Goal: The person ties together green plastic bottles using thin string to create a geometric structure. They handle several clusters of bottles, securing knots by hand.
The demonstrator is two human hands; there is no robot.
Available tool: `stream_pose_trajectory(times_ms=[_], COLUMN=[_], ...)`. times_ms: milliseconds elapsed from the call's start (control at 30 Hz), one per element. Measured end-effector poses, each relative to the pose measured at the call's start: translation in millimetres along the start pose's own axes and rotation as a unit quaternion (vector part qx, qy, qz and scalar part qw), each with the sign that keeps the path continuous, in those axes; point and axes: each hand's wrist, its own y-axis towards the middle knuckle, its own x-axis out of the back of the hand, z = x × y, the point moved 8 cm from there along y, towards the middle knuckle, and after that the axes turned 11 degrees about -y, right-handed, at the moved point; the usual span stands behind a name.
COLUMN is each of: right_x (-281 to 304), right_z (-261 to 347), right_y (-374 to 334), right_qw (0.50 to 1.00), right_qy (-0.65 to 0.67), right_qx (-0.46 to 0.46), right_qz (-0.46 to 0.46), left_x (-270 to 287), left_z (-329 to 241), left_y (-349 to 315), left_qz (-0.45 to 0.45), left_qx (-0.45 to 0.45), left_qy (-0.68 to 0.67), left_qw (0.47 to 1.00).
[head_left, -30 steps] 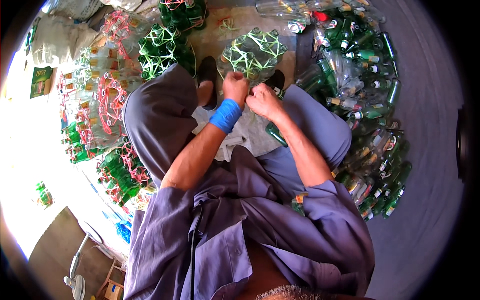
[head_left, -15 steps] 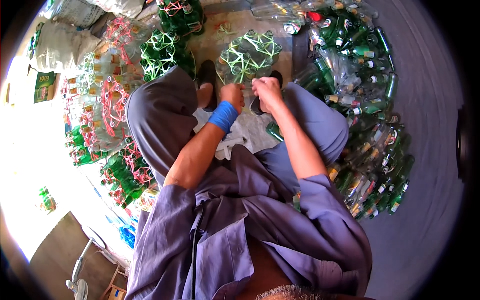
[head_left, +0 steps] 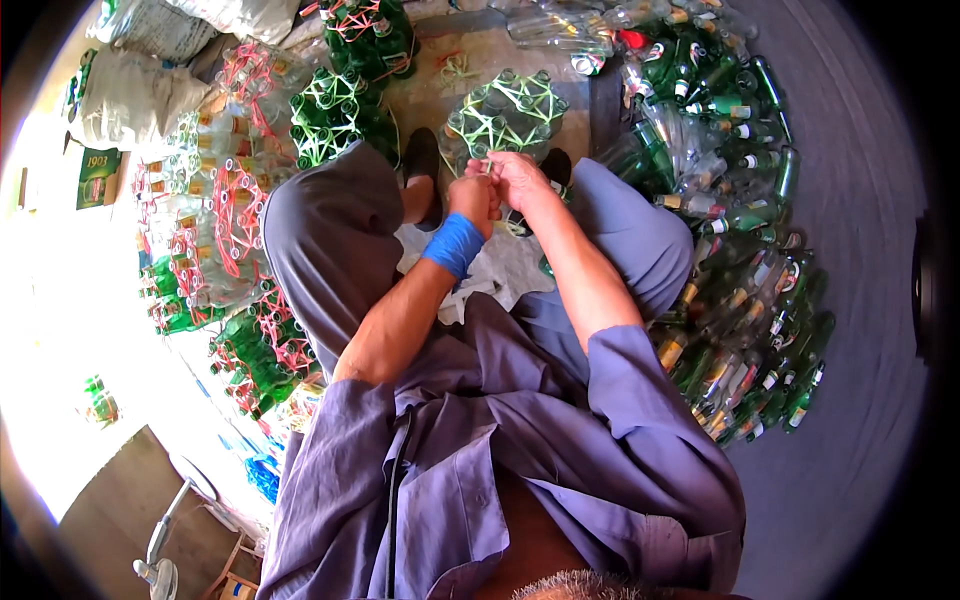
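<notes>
A round bundle of clear bottles stands upright between my feet, its necks laced together with a pale yellow-green strap. At the bundle's near edge my two hands meet, fingers closed. My left hand, its wrist wrapped in blue, is curled in a fist around the strap's end. Just right of it, touching, my right hand pinches the same strap between thumb and fingers. Part of the strap is hidden inside the hands.
Loose green and clear bottles lie heaped along my right. Bundles tied with pink strap and green bottle bundles stand at my left. White sacks sit at the far left, a standing fan at the lower left.
My hands have come together, the right moving left against the left hand on the strap. The whole view has shifted slightly.
</notes>
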Motion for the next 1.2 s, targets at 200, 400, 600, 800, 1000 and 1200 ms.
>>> stream_pose_trajectory(times_ms=[200, 400, 600, 800, 1000, 1200], right_x=[-7.7, 4.0, 6.4, 16.5, 14.6, 19.9], right_z=[11.5, 9.8, -11.3, -21.2, -16.9, -18.7], right_y=[-14.3, -24.9, -28.7, -28.1, -45.0, -47.7], right_qw=[0.992, 0.968, 0.986, 0.96, 0.97, 0.97], right_qy=[0.004, -0.099, -0.105, -0.099, -0.172, -0.14], right_qx=[0.078, 0.211, 0.095, 0.246, 0.154, 0.175], right_qz=[-0.099, -0.091, -0.083, -0.087, -0.078, -0.095], left_x=[3.3, -7.4, 6.6, 6.1, 8.6, 41.3], left_z=[-2.3, 1.9, 18.8, 27.4, 36.3, 30.8], left_y=[-4.7, -30.1, -40.7, -52.2, -52.6, -23.8], left_qz=[-0.006, -0.008, -0.019, -0.031, -0.031, -0.014], left_qx=[-0.038, -0.054, -0.005, 0.01, 0.015, -0.112], left_qy=[-0.005, 0.043, 0.046, 0.044, 0.048, 0.215], left_qw=[0.999, 0.998, 0.999, 0.999, 0.998, 0.97])
